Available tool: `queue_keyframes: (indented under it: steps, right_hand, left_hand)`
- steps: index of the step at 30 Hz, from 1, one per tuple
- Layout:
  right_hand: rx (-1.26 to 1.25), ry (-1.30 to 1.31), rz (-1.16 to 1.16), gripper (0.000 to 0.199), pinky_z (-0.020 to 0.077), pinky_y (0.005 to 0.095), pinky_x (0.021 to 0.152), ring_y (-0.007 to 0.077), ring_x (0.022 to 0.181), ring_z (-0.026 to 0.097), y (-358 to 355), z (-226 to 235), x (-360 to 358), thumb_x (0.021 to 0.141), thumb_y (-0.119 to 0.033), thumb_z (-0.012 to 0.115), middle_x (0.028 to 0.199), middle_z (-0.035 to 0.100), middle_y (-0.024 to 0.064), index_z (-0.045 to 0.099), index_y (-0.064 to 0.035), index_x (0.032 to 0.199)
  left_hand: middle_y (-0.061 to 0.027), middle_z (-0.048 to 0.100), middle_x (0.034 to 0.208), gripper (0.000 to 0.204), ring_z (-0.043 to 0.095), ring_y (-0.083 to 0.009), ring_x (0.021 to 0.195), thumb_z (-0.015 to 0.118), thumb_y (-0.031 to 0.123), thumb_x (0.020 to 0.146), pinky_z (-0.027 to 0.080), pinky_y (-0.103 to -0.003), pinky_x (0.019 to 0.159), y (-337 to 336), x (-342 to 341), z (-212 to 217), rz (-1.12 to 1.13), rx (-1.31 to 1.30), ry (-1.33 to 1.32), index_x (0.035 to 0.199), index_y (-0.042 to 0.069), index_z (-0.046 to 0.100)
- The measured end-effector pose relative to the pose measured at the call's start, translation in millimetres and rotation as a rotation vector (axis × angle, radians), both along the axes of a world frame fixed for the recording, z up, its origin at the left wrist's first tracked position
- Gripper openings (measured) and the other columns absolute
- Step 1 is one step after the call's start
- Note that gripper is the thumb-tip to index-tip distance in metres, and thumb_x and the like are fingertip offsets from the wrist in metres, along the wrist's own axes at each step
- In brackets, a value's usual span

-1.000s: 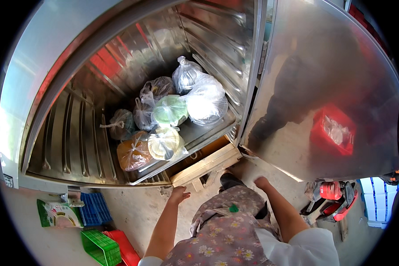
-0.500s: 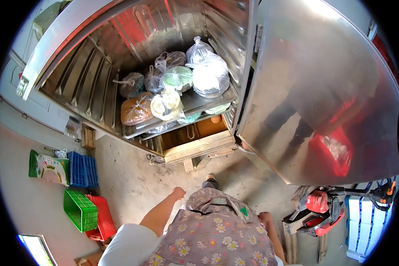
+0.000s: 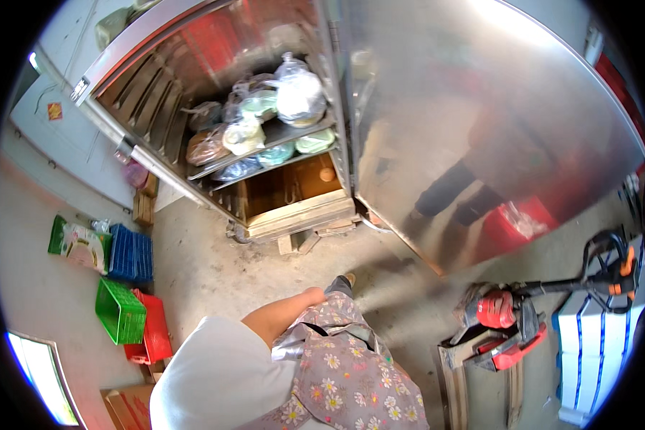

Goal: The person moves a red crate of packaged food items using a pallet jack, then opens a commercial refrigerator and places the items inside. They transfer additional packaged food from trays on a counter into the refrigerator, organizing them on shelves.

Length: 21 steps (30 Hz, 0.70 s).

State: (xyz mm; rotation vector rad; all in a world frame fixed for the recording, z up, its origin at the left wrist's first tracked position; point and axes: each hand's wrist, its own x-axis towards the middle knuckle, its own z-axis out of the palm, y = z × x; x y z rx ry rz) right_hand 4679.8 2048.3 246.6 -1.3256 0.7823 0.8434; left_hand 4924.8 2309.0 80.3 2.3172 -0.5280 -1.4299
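My left hand (image 3: 312, 295) is low in front of me beside the flowered apron (image 3: 344, 373); its fingers are too blurred to read, and I see nothing held. My right hand is out of sight. Ahead stands a tall steel cabinet (image 3: 115, 154) with its door (image 3: 437, 136) swung open to the right. On its upper tray (image 3: 283, 135) lie several knotted plastic bags: a large white bag (image 3: 301, 100), a pale yellow bag (image 3: 244, 136) and a brownish bag (image 3: 206, 147). Green and bluish bags (image 3: 276, 154) show on the lower shelf. A round orange-brown thing (image 3: 327, 174) lies in the bottom.
Along the left wall are a blue crate (image 3: 130, 252), a green crate (image 3: 122, 312), a red crate (image 3: 154, 330) and a cardboard box (image 3: 129, 407). To the right, a red and black motor tool (image 3: 498, 312) rests on a wooden frame (image 3: 453, 380) beside white boxes (image 3: 598, 351).
My view has turned and moved, so the cabinet sits further left. My left hand has come in close to the apron, and my right hand has gone out of view.
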Motion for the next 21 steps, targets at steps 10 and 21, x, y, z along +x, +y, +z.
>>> queue_keyframes:
  steps: [10, 21]
  right_hand:
    - [-0.016, -0.077, -0.24, 0.055, 0.0412, 0.0325, 0.089, 0.0209, 0.104, 0.051, -48.5, -110.3, -112.5, 0.085, -0.037, 0.052, 0.116, 0.055, 0.0136, 0.046, 0.0015, 0.124]
    - [-0.383, 0.096, -1.02, 0.045, 0.0468, 0.0293, 0.061, 0.015, 0.07, 0.053, -53.0, -145.7, -222.1, 0.084, -0.045, 0.052, 0.078, 0.059, 0.0058, 0.062, -0.0022, 0.093]
  left_hand:
    - [-0.0136, 0.065, 0.091, 0.032, 0.061, -0.0305, 0.086, 0.057, 0.034, 0.077, 0.047, -0.039, 0.075, -161.0, 2.1, 30.7, -0.381, -0.211, -0.088, 0.095, 0.009, 0.066]
    - [-0.0158, 0.06, 0.092, 0.02, 0.056, -0.0308, 0.09, 0.052, 0.017, 0.078, 0.04, -0.044, 0.084, -491.6, -55.5, 187.0, -1.301, -0.723, -0.703, 0.091, 0.007, 0.063]
